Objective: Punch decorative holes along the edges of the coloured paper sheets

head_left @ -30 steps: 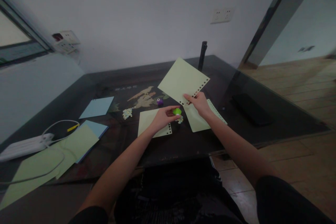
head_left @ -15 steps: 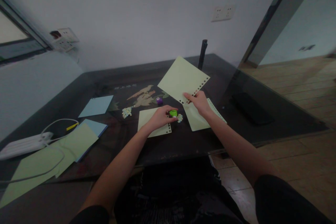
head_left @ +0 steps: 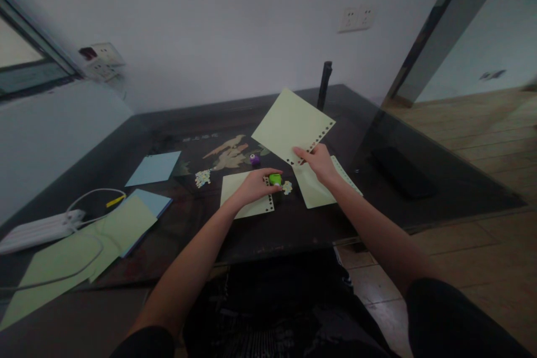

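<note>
My right hand point(head_left: 318, 162) pinches a pale green sheet point(head_left: 290, 125) by its punched edge and holds it tilted above the dark table point(head_left: 293, 224). My left hand point(head_left: 254, 184) rests on a second pale green sheet point(head_left: 245, 194) lying flat, its fingers closed around a small green punch point(head_left: 275, 179) at the table surface. A little heap of punched paper bits point(head_left: 287, 187) lies just right of the punch. A third punched green sheet point(head_left: 315, 190) lies under my right wrist.
A purple punch point(head_left: 254, 159) and another pile of paper bits point(head_left: 202, 178) sit behind my left hand. Blue sheets point(head_left: 154, 168) and more green paper point(head_left: 75, 251) lie at the left with a white power strip point(head_left: 37, 229) and cable. A black post point(head_left: 324, 84) stands at the back.
My left hand has lowered the green punch from just above the table down to its surface. The right hand and its sheet have barely moved.
</note>
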{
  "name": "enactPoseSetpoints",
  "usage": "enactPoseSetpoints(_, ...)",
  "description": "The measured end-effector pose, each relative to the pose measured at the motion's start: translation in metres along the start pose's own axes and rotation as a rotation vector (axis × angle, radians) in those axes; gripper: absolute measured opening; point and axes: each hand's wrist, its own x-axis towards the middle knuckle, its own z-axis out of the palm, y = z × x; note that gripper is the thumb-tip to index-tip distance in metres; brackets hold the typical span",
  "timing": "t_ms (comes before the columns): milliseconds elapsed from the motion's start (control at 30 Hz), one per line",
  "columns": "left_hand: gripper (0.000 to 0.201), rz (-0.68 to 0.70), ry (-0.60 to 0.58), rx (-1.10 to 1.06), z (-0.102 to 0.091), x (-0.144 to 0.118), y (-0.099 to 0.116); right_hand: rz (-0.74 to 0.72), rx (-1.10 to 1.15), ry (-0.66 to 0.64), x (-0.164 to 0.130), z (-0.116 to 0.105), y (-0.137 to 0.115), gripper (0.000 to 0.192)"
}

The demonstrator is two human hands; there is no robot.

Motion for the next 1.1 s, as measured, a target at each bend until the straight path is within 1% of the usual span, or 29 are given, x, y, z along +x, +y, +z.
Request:
enactPoseSetpoints(133, 0.033, 0.052, 0.074, -0.047, 0.003, 0.002, -0.005, 0.0, 0.001, 0.015, 0.0, 0.0, 0.0, 0.031)
enactPoseSetpoints(200, 0.03, 0.051, 0.094, -0.101, 0.004, 0.002, -0.006, -0.001, 0.008, 0.034, 0.002, -0.002, 0.0, 0.032)
enactPoseSetpoints(267, 0.03, 0.024, 0.096, -0.199, 0.005, 0.003, -0.006, -0.003, 0.039, 0.07, 0.004, -0.006, -0.001, 0.033)
enactPoseSetpoints(400, 0.031, -0.063, 0.094, -0.424, 0.006, 0.004, -0.004, -0.005, 0.179, 0.184, 0.01, -0.017, -0.006, 0.036)
enactPoseSetpoints(500, 0.031, -0.108, 0.136, -0.497, 0.007, 0.004, -0.004, -0.01, 0.248, 0.281, 0.015, -0.026, -0.01, 0.036)
enactPoseSetpoints(567, 0.033, -0.109, 0.161, -0.488, 0.009, 0.005, -0.005, -0.021, 0.284, 0.323, 0.018, -0.031, -0.012, 0.037)
enactPoseSetpoints(633, 0.036, -0.096, 0.17, -0.457, 0.011, 0.005, -0.005, -0.018, 0.307, 0.331, 0.02, -0.033, -0.012, 0.038)
enactPoseSetpoints(800, 0.036, -0.073, 0.194, -0.381, 0.017, 0.006, -0.007, 0.0, 0.296, 0.301, 0.02, -0.032, -0.01, 0.039)
enactPoseSetpoints(1000, 0.028, -0.006, 0.278, -0.166, 0.02, 0.007, -0.012, 0.001, 0.271, 0.288, 0.019, -0.032, -0.007, 0.037)
enactPoseSetpoints(1100, 0.027, 0.001, 0.296, -0.162, 0.02, 0.007, -0.011, 0.003, 0.249, 0.296, 0.022, -0.033, -0.002, 0.037)
